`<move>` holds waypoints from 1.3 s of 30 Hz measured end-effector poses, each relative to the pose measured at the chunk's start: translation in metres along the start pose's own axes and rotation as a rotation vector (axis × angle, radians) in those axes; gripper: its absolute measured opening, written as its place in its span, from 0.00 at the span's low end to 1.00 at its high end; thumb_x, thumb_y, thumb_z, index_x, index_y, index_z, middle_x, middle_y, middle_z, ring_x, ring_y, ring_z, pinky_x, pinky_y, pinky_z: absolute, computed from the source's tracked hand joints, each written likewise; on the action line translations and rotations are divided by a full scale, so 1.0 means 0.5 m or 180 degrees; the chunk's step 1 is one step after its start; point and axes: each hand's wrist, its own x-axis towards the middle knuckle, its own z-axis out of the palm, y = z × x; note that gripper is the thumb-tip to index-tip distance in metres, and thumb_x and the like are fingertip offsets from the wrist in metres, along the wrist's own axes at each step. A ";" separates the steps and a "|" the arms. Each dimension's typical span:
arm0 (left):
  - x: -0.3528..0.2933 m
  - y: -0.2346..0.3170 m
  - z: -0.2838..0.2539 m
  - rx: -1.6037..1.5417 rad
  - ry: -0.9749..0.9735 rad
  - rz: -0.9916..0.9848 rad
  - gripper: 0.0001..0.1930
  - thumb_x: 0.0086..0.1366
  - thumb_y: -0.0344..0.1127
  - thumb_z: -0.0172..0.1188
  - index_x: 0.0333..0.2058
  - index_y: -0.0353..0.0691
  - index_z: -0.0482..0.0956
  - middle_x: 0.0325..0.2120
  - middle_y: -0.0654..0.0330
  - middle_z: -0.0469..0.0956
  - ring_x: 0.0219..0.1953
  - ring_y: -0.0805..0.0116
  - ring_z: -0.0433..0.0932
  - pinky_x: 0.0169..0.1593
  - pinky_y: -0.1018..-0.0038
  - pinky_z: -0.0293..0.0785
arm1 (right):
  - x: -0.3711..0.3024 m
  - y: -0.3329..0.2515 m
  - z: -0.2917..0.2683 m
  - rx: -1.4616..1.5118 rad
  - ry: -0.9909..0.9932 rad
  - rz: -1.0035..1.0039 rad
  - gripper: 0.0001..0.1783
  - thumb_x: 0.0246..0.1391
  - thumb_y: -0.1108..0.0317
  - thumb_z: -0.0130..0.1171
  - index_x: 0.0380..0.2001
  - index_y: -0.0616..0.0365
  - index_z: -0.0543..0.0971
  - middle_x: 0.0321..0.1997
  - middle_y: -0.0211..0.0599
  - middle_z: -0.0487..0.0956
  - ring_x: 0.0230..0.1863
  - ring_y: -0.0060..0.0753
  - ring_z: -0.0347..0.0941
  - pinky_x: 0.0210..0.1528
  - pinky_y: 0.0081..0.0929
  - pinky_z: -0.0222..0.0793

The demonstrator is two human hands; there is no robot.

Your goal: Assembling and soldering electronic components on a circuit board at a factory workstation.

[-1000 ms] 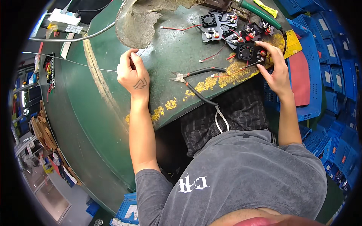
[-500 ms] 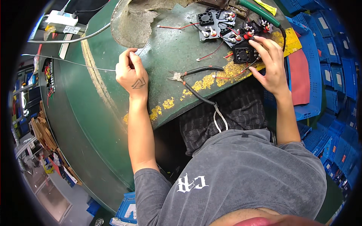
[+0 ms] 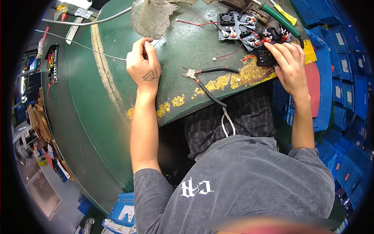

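My left hand (image 3: 143, 66) is closed over the green bench, pinching a thin silvery solder wire (image 3: 82, 46). One long end of the wire runs off to the left, and a short end sticks out beyond my fingers. On the right, my right hand (image 3: 289, 66) grips a small black cooling fan (image 3: 266, 58) by its right side, thumb below and fingers above. The fan looks tilted, and its right part is hidden by my fingers. Just beyond lie several fan boards with red and white terminals, one with a fan (image 3: 226, 18) on it.
Black-handled cutters (image 3: 206, 80) lie jaws-left, one handle reaching past the bench's front edge. A green-handled soldering iron (image 3: 278, 17) rests at the far right. A ragged grey sheet (image 3: 150, 19) lies at the far middle. Blue crates (image 3: 327, 89) stand on the right.
My right hand has closed its thumb against the fan, which now tilts. The whole view has shifted slightly. My left hand keeps its hold on the solder wire.
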 end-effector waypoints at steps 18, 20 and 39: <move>0.027 -0.002 -0.002 0.0071 -0.0123 0.0403 0.04 0.62 0.34 0.61 0.33 0.42 0.83 0.25 0.57 0.81 0.28 0.54 0.80 0.37 0.62 0.72 | 0.012 -0.061 0.031 0.0609 0.0593 0.0572 0.53 0.37 0.85 0.52 0.74 0.58 0.60 0.75 0.43 0.63 0.74 0.50 0.57 0.75 0.44 0.49; 0.020 -0.009 0.006 0.0069 -0.0088 0.0653 0.04 0.60 0.33 0.63 0.33 0.42 0.82 0.27 0.56 0.82 0.30 0.54 0.80 0.39 0.61 0.73 | 0.017 -0.070 0.041 0.0536 0.0528 0.0625 0.52 0.39 0.84 0.51 0.74 0.58 0.60 0.75 0.44 0.63 0.74 0.50 0.57 0.75 0.44 0.47; 0.086 -0.003 -0.210 -0.0656 -0.2725 -0.1247 0.10 0.60 0.28 0.68 0.41 0.38 0.86 0.33 0.56 0.86 0.31 0.58 0.84 0.39 0.69 0.79 | -0.002 -0.193 0.042 0.1385 0.1223 0.0161 0.29 0.45 0.81 0.52 0.54 0.63 0.80 0.59 0.48 0.77 0.64 0.54 0.68 0.69 0.51 0.57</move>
